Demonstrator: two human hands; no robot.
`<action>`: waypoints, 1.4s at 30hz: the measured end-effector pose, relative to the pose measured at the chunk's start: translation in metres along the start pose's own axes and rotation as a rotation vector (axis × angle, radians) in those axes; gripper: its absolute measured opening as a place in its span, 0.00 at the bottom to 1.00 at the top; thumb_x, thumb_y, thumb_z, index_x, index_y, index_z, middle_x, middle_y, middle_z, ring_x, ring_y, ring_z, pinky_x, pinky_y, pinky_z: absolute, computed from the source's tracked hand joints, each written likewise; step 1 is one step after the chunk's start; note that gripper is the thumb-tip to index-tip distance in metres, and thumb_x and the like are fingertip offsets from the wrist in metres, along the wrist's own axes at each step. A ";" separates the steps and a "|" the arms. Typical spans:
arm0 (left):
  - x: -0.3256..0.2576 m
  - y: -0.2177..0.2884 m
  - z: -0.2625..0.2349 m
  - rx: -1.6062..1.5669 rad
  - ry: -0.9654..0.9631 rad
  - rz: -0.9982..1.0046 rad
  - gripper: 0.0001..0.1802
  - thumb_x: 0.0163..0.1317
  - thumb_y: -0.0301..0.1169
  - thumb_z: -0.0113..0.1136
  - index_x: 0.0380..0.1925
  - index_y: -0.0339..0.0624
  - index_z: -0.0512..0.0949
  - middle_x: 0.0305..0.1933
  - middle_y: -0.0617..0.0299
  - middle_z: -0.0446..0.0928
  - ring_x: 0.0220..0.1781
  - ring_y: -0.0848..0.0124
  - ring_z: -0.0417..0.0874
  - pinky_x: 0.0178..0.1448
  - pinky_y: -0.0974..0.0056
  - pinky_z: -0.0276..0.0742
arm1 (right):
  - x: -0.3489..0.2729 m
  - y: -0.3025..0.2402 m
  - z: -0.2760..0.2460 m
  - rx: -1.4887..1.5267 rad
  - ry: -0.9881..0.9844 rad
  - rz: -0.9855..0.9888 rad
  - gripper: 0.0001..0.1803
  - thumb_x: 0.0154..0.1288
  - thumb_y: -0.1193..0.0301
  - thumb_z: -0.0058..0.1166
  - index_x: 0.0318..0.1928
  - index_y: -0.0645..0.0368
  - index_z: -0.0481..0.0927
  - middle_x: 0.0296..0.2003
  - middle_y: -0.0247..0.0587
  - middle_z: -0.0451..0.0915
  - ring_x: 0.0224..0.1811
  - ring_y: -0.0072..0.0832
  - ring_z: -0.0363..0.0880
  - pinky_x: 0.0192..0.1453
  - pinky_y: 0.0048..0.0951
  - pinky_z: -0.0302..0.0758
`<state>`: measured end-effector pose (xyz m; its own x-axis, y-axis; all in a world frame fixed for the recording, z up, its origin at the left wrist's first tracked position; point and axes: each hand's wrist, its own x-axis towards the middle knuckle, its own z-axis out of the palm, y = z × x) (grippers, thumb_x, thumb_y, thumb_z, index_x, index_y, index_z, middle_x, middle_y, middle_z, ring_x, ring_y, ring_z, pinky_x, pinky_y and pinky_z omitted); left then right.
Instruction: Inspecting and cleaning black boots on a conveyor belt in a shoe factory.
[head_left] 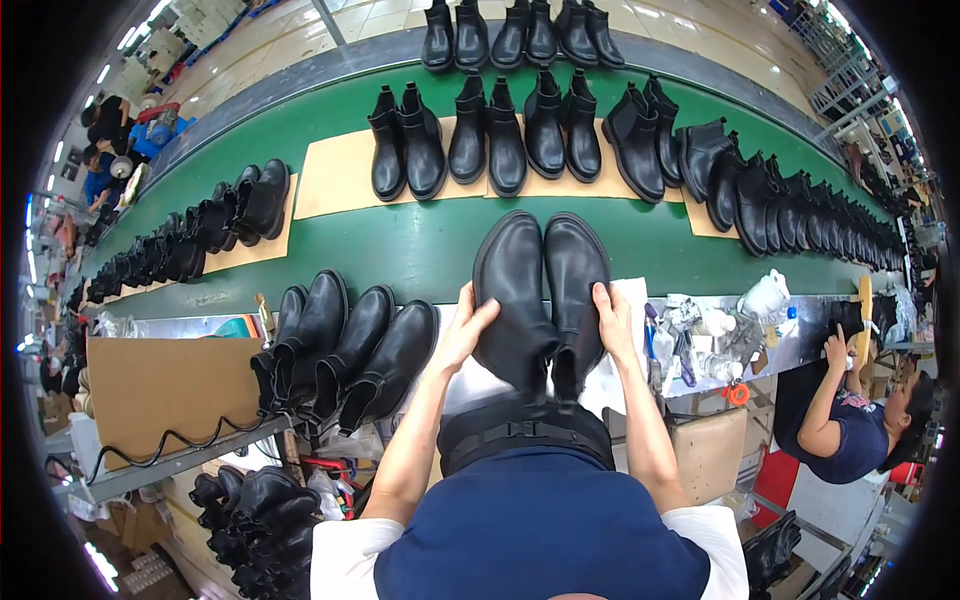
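Along the near edge of the long green-topped desk (400, 240), you had a pair of smooth black leather ankle boots (512, 285) side by side, toes pointing toward the far edge and shafts toward your waist. Your left hand (460, 332) was grasping the outer side of the left boot, its thumb on the upper; your right hand (613, 318) was grasping the outer side of the right boot in much the same way. Whether the soles touched the desk could not be told from above.

White sheeting (632, 296) showed around the pair at the near edge. Left of your left hand, four black leather boots (405, 345) were grouped at that edge, near a flat tan cardboard panel (180, 390). Right of your right hand, clear and white plastic bottles (715, 322) crowded the near edge, with a round orange ring (737, 394) just beyond them on your side.

Across the middle of the desk, several pairs of black ankle boots (507, 150) stood upright on flat tan cardboard sheets (330, 175), toes toward you, and three more pairs (510, 40) stood nearer the far edge. Toward the right end, a co-worker in a dark blue top (855, 435) was at the near edge; what that person gripped was too small to tell.
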<state>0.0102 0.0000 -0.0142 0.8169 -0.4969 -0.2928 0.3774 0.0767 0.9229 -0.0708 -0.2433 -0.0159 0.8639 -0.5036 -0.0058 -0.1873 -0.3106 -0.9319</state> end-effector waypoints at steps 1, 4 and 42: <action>-0.004 0.007 -0.007 0.144 0.005 0.127 0.40 0.59 0.42 0.61 0.65 0.33 0.55 0.61 0.50 0.66 0.62 0.62 0.67 0.66 0.65 0.60 | 0.001 -0.016 -0.005 -0.120 -0.006 0.014 0.30 0.64 0.46 0.46 0.36 0.67 0.73 0.25 0.48 0.77 0.29 0.37 0.76 0.37 0.35 0.71; -0.002 0.033 -0.016 0.352 -0.004 0.139 0.38 0.56 0.40 0.65 0.61 0.32 0.61 0.53 0.53 0.73 0.53 0.65 0.75 0.58 0.66 0.69 | 0.012 -0.030 -0.014 -0.283 -0.019 0.032 0.32 0.62 0.44 0.47 0.35 0.67 0.73 0.23 0.57 0.76 0.31 0.47 0.76 0.39 0.38 0.70; 0.042 -0.017 -0.001 1.046 0.277 -0.481 0.69 0.36 0.60 0.70 0.68 0.32 0.41 0.66 0.26 0.51 0.63 0.43 0.66 0.64 0.54 0.66 | 0.031 0.014 0.042 -0.562 -0.427 0.282 0.61 0.44 0.42 0.60 0.65 0.77 0.50 0.57 0.72 0.63 0.59 0.55 0.67 0.63 0.39 0.65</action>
<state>0.0386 -0.0216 -0.0426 0.8041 -0.0672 -0.5907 0.2364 -0.8755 0.4214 -0.0275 -0.2293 -0.0445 0.8327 -0.3044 -0.4625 -0.5388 -0.6378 -0.5503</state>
